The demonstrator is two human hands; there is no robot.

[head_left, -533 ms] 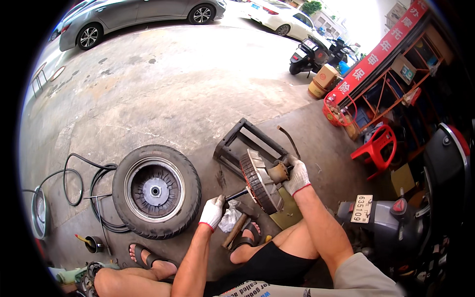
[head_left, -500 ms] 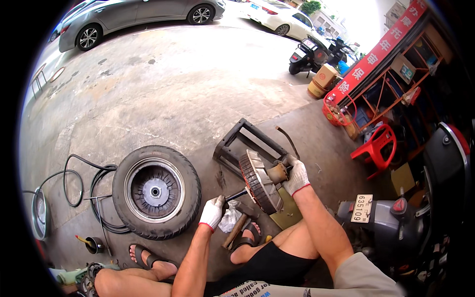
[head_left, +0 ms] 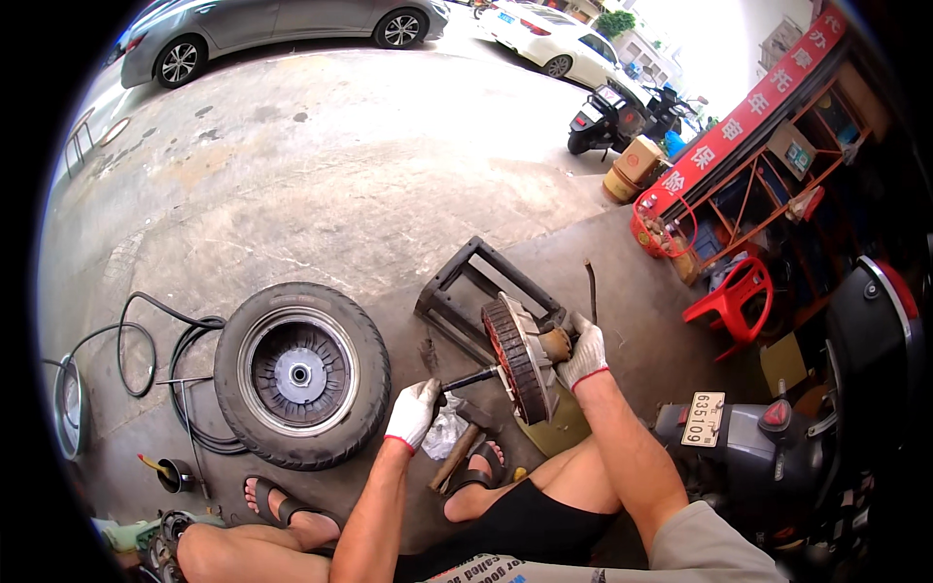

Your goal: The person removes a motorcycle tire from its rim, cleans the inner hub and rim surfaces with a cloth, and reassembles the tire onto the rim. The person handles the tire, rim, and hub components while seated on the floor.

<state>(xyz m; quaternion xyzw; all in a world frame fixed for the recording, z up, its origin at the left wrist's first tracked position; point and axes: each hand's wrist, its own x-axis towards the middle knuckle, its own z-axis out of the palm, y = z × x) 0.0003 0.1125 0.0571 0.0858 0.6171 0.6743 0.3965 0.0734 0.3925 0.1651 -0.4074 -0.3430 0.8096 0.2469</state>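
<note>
My left hand (head_left: 413, 415) in a white glove is closed on the end of a dark shaft (head_left: 468, 377). The shaft runs into a round motor core (head_left: 515, 358), held upright on its edge between my hands. My right hand (head_left: 583, 358), also gloved, grips the rusty cylindrical hub (head_left: 553, 344) on the core's other side. Behind the core lies a black metal frame (head_left: 510, 274). Below the shaft are a hammer (head_left: 478, 418) and a crumpled white plastic bag (head_left: 444, 435). An olive pad (head_left: 554, 435) is under the core.
A tyred wheel (head_left: 360, 369) lies left with coiled hose (head_left: 146, 340), a basin (head_left: 73, 408) and a can (head_left: 175, 478). Right are a parked scooter (head_left: 739, 437), red plastic chair (head_left: 734, 311), red basket (head_left: 661, 233) and shelving (head_left: 758, 194). Cars (head_left: 262, 24) stand beyond.
The motor core has shifted slightly right and turned, showing more of its red-edged left face. Both hands still hold it. The camera view has shifted slightly.
</note>
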